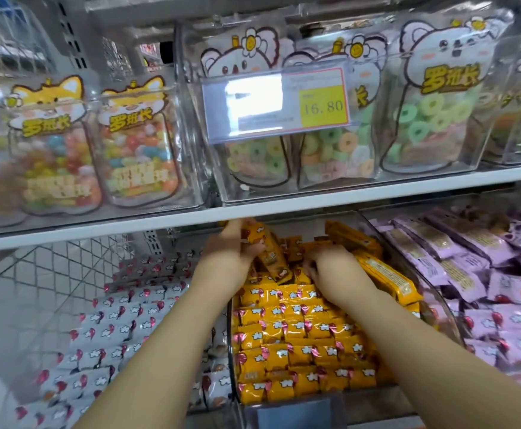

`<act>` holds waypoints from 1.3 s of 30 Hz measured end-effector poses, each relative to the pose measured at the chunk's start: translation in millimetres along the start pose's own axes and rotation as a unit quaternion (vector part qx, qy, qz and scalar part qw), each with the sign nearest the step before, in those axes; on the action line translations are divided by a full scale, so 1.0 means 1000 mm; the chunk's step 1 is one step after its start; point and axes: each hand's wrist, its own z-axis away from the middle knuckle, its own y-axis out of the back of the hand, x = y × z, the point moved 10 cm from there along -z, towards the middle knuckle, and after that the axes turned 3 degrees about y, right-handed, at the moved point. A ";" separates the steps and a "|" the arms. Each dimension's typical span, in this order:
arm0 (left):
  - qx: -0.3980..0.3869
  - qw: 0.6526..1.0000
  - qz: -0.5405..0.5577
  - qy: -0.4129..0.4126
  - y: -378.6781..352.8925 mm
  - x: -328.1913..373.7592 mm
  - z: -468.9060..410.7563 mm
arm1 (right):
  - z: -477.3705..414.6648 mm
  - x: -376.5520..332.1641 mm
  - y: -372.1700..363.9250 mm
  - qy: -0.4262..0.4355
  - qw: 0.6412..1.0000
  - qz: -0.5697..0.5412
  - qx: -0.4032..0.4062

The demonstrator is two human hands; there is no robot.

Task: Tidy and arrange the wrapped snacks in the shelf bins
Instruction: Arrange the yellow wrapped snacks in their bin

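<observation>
Near us, at 6 o'clock, snacks [299,342] sit in neat rows in the bin [230,351]. Toward 12 they lie jumbled, so our left hand [231,255] grips one pack [273,258], likely to straighten it. Our right hand [330,264] digs in; its grip we cannot tell.

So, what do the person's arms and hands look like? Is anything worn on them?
The left forearm and right forearm are bare, no sleeve in view. The left hand and the right hand wear no gloves; neither wrist carries a watch or bracelet. Some fingers are hidden, so rings are uncertain.
</observation>
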 end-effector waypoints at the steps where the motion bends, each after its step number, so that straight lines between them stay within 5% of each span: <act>1: -0.011 1.000 -0.010 -0.007 -0.003 0.002 0.001 | 0.001 -0.002 0.001 0.003 1.000 -0.001 -0.001; 13: -0.071 0.983 -0.145 -0.084 -0.051 0.021 -0.010 | 0.006 -0.005 0.002 0.013 1.000 -0.014 -0.005; 22: -0.101 0.939 -0.306 -0.123 -0.071 0.015 -0.003 | 0.003 -0.003 -0.004 -0.002 1.000 -0.001 -0.012; 31: -0.080 0.948 -0.279 -0.132 -0.069 0.024 0.004 | 0.028 0.010 0.069 0.025 0.998 0.038 0.052; 35: -0.212 0.959 -0.145 -0.119 -0.096 0.047 0.024 | 0.047 0.026 0.077 0.004 0.996 0.084 0.030; 39: -0.280 0.921 -0.225 -0.148 -0.126 0.049 0.040 | 0.060 0.031 0.073 0.024 0.993 0.111 0.030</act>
